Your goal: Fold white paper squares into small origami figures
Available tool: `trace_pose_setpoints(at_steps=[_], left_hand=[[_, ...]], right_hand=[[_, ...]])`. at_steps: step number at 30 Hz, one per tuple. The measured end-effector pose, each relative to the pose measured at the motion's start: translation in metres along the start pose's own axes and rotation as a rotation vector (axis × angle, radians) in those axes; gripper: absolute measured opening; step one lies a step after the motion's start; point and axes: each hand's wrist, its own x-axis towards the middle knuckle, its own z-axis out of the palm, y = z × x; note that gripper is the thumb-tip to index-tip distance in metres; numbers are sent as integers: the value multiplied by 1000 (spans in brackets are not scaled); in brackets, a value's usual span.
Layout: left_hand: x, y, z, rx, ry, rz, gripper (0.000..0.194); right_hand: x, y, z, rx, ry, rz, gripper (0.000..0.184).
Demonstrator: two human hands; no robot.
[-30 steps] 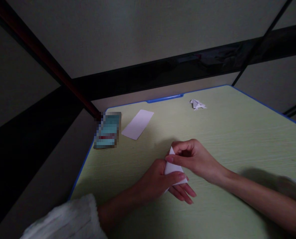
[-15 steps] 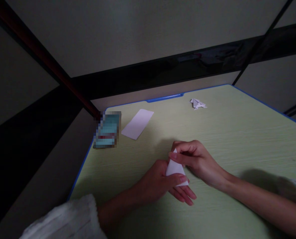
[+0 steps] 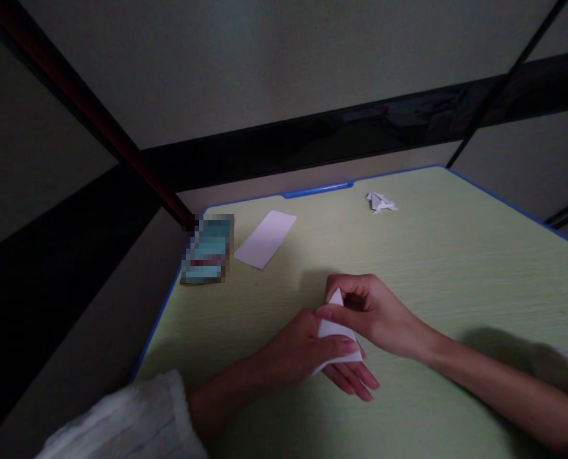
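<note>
A small white folded paper triangle (image 3: pixel 335 329) sits between both hands, just above the pale green table (image 3: pixel 456 268). My left hand (image 3: pixel 307 350) holds its lower part, thumb on top and fingers stretched under it. My right hand (image 3: pixel 374 312) pinches the paper's pointed top with thumb and forefinger, the other fingers curled. Both arms reach in from the lower edge, the left in a white fuzzy sleeve.
A white rectangular paper strip (image 3: pixel 265 239) lies at the table's far left, beside a blurred blue-green packet (image 3: pixel 207 250) at the corner. A small folded white paper figure (image 3: pixel 380 202) rests near the far edge. Dark walls and beams surround the blue-rimmed table.
Both hands and the paper have shifted slightly toward me and down; the right fingers have slid a little along the paper's tip. Nothing else moved.
</note>
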Motion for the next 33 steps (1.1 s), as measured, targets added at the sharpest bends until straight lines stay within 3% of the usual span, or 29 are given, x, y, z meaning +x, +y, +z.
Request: trace_pose_setpoints(at_steps=[8, 17, 24, 28, 30, 33], left_hand=[[1, 0, -4, -51, -44, -20, 24], [2, 0, -5, 60, -39, 13, 26], [1, 4, -5, 472, 410, 224, 24], [-3, 7, -6, 789, 557, 416, 6], [-3, 8, -6, 709, 524, 464, 18], [-2, 12, -9, 362, 366, 427, 49]], right_hand=[[2, 2, -1, 0, 15, -16, 28], [2, 4, -3, -43, 38, -113, 26], [-2, -4, -1, -64, 62, -238, 15], [-7, -9, 3, -101, 74, -350, 6], [-9, -9, 2, -112, 119, -375, 10], [-7, -8, -4, -103, 206, -370, 12]])
